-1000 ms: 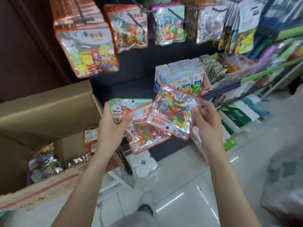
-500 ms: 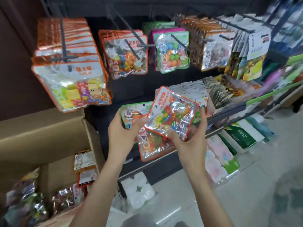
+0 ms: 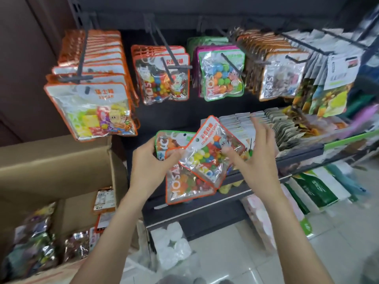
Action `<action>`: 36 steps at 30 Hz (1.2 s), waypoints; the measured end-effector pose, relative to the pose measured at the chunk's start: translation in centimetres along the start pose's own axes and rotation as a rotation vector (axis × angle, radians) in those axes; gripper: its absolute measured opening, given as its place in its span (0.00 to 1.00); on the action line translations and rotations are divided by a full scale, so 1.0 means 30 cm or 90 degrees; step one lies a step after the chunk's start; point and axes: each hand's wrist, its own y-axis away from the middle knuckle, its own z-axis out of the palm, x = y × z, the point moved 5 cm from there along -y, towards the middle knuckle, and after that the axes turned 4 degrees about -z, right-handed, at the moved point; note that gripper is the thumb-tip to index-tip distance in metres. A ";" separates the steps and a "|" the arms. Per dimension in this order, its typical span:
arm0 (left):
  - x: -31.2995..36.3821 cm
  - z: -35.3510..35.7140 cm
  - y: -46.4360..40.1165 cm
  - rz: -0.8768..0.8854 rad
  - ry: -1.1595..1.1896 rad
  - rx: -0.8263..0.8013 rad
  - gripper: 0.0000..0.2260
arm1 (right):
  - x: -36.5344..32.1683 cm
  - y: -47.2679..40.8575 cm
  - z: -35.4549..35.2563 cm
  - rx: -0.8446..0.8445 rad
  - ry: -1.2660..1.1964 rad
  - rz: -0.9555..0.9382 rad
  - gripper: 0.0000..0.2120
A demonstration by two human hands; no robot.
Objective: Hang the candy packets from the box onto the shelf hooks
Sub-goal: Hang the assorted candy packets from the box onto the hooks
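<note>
My left hand (image 3: 150, 168) grips a fan of three candy packets in front of the shelf: a green-edged one (image 3: 167, 140) at the back, an orange-edged one (image 3: 184, 188) hanging lowest, and an orange-edged one (image 3: 209, 154) on top, tilted. My right hand (image 3: 257, 160) is at the top packet's right side. Its thumb touches the packet's front and its fingers are spread straight upward, blurred. Above hang the shelf hooks: one (image 3: 167, 65) carries matching orange packets, another (image 3: 230, 62) green and pink ones. The open cardboard box (image 3: 59, 160) stands at the left with more packets (image 3: 41, 242) inside.
A full hook of large orange sugar packets (image 3: 90, 107) hangs at upper left, just over the box flap. A shelf (image 3: 303, 148) of upright boxed and bagged goods runs to the right behind my hands. Bagged items (image 3: 313, 191) lie on the tiled floor below.
The view has tilted up toward the hooks and both hands have risen. My right hand let go of the top packet's edge and its fingers opened; the left hand keeps the fan.
</note>
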 end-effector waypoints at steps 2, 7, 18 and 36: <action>0.016 0.006 -0.002 0.007 -0.013 0.005 0.10 | -0.040 -0.065 -0.003 -0.097 0.007 -0.095 0.40; 0.036 -0.008 -0.012 0.021 -0.012 0.060 0.09 | -0.030 -0.121 0.051 -0.218 -0.128 -0.109 0.30; 0.037 -0.093 0.064 0.058 -0.218 0.041 0.13 | 0.045 -0.210 -0.085 0.119 -0.375 -0.060 0.18; 0.104 -0.075 -0.039 0.089 -0.097 0.031 0.09 | -0.217 -0.273 0.129 -0.025 -0.397 -0.213 0.18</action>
